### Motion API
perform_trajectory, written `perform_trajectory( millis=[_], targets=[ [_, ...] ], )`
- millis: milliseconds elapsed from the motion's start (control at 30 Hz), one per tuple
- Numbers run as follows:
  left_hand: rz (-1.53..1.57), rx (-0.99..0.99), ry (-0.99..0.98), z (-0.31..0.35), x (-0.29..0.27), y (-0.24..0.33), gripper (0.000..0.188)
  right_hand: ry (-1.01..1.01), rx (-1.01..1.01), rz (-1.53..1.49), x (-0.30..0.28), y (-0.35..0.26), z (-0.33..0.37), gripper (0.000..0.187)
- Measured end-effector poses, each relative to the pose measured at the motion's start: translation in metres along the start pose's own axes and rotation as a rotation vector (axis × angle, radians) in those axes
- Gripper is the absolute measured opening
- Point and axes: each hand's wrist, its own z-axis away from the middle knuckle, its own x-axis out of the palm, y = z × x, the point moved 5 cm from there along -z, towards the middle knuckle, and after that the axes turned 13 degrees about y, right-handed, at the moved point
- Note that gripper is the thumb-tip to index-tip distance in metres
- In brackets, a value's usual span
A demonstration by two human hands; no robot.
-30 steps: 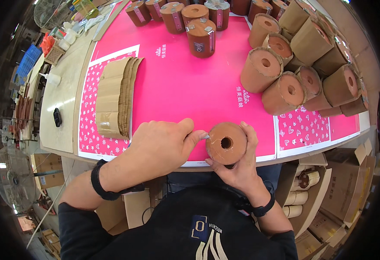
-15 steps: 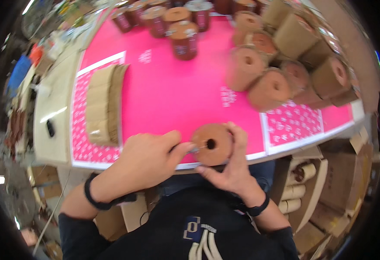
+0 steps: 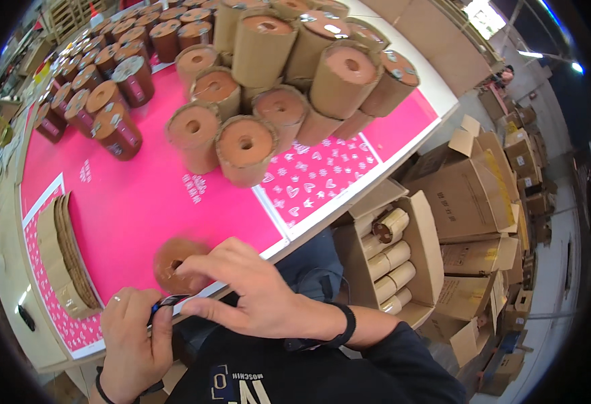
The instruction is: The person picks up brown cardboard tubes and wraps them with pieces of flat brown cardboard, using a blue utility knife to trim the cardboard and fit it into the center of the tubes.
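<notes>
Our right hand fingers curl loosely over the brown roll, flat end up, just beyond fingertips | left hand pinches a small dark tool below it | right nearer.

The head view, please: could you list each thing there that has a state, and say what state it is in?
Roll: lying at the table's near edge, right hand over it.
Pen: pinched in left hand.
Brown rolls: stacked in a pile, hollow ends showing.
Dark cans: upright, lidded.
Cardboard stack: flat sheets on edge.
Box: open, holding rolls.
</notes>
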Motion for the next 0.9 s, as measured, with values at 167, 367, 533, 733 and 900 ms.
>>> perform_trajectory(
  millis=[167,367,533,733,900],
  targets=[
    [0.05,0.013,-0.037,-0.002,-0.013,0.014,0.008,-0.034,-0.251,0.055,0.013,-0.004,0.005,0.019],
    [0.039,-0.202,0.044,0.012,-0.002,-0.039,0.012,0.078,-0.28,0.188,0.002,0.006,0.0,0.015],
    [0.289,-0.515,0.206,0.032,-0.014,-0.078,0.022,-0.332,-0.316,0.07,0.007,-0.001,0.018,0.033],
    [0.451,-0.625,0.167,0.035,0.001,-0.091,0.017,-0.477,-0.183,0.422,0.0,0.002,0.029,0.019],
    [0.899,-0.814,0.171,0.025,0.033,-0.096,0.021,-0.155,-0.418,0.344,0.03,-0.005,0.002,0.032]
  ],
)
